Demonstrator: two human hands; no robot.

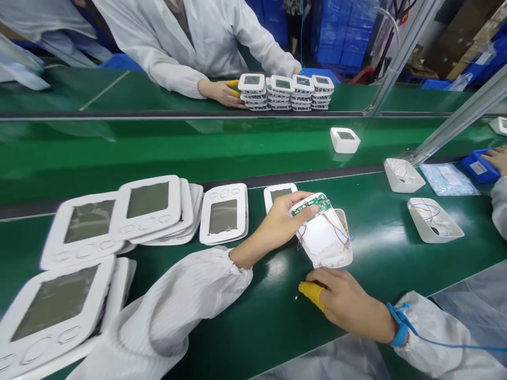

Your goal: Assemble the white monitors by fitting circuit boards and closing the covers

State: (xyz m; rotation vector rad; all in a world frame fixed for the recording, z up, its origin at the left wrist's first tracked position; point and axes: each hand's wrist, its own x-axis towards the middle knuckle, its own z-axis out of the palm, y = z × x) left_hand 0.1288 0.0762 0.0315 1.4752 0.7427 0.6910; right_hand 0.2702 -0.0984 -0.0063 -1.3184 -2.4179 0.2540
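Observation:
My left hand (287, 216) grips the top of a white device panel (320, 235), its thumb on the green circuit board (317, 206). The panel is tilted, back side up, over a white housing (346, 256). Thin red and blue wires (336, 228) run from the board toward the housing. Just below, my right hand (343, 298) is closed, with a yellow cover on one finger and a blue strap at the wrist. A small white-tipped wire end (297, 296) pokes out from its fingertips.
White screen panels (148, 203) lie in several stacks at left, and one panel (279, 192) sits behind my left hand. At right are open housings (435, 224), a bubble-wrap bag (447, 179) and a blue box (480, 166) under another person's hand. Across the belt, a co-worker handles stacked devices (283, 89).

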